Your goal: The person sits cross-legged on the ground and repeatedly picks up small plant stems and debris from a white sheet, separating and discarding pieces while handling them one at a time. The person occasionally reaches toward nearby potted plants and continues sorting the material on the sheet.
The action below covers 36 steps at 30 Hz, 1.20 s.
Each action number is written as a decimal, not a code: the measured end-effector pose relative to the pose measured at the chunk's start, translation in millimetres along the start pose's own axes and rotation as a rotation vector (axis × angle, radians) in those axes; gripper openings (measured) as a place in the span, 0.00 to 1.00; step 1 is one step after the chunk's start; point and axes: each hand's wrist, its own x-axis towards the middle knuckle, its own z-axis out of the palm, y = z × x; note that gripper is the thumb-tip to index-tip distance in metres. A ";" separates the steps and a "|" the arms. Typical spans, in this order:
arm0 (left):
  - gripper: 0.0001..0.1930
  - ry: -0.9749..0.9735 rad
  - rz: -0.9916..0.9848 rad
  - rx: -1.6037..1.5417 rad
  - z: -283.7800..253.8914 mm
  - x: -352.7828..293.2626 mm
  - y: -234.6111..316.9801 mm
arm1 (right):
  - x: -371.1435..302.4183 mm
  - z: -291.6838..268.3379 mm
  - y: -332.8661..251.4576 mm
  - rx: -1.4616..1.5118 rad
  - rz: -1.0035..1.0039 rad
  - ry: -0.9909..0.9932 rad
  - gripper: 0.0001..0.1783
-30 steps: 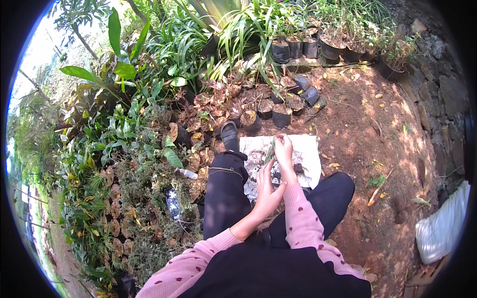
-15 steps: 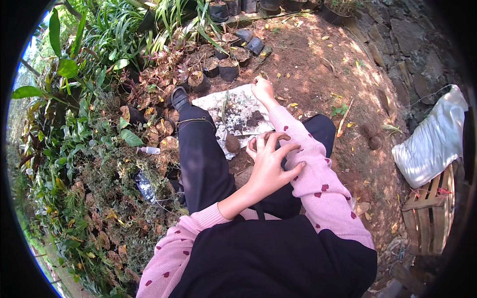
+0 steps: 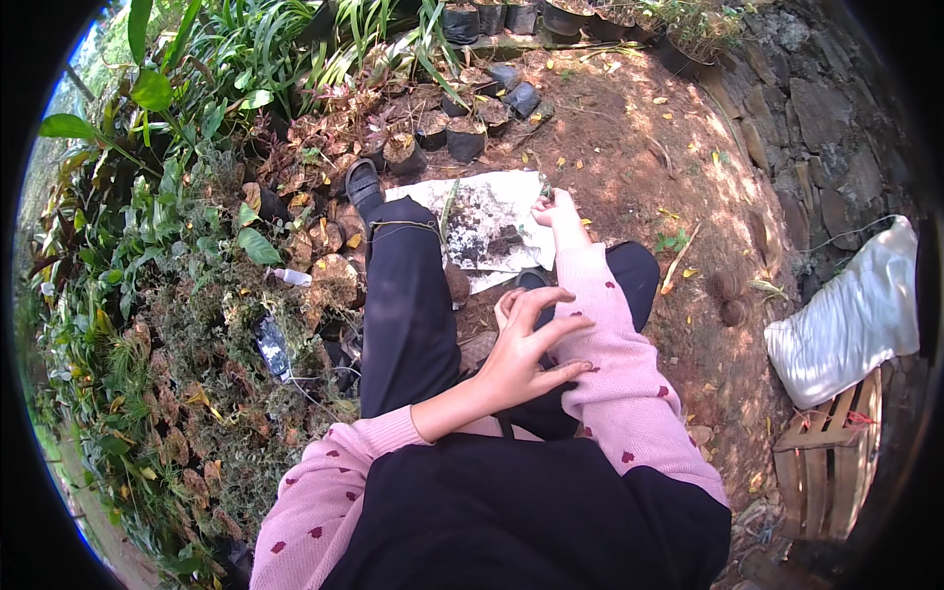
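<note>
My right hand [image 3: 555, 210] is stretched forward at the right edge of a white sheet [image 3: 506, 187] on the ground, its fingers closed on what looks like a small green sprig [image 3: 546, 187]. My left hand [image 3: 526, 344] hangs over my right forearm beside the pink sleeve [image 3: 610, 339], fingers apart and curved, with nothing in them. Dark loose soil [image 3: 482, 231] is scattered over the sheet, and a long narrow leaf [image 3: 448, 208] lies across its left part. By my left knee, a brown round clump [image 3: 457, 283] sits at the sheet's near edge, partly hidden by my leg.
Dense plants [image 3: 147, 295] fill the left side. Black plant bags [image 3: 465, 140] stand beyond the sheet. A stuffed white sack [image 3: 846, 315] rests on a wooden crate [image 3: 831, 452] at right, near a stone wall [image 3: 826, 118]. A small white bottle [image 3: 291, 277] lies among the plants.
My right hand has come up a little from the ground, and a greenish thing now shows at its fingertips. My left hand stays over the right forearm. The view has shifted slightly.
</note>
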 end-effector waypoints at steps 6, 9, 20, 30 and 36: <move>0.17 -0.100 0.112 0.132 -0.3 -3.8 -33.7 | 14.6 5.7 -14.2 0.150 0.047 -0.046 0.13; 0.10 -0.117 0.314 -0.076 -5.9 -20.2 -34.6 | -6.7 30.3 7.4 0.133 0.049 -0.029 0.14; 0.26 0.050 -0.299 0.120 -33.3 59.7 -126.5 | -147.2 40.6 9.6 -1.146 -0.721 -0.412 0.06; 0.20 -0.085 -0.721 -0.512 13.7 77.6 -213.2 | -129.9 -12.9 31.1 -1.283 -0.842 -0.276 0.07; 0.10 0.025 -0.831 -0.482 13.5 82.3 -225.5 | -140.2 -30.8 8.8 -1.515 -0.769 -0.230 0.07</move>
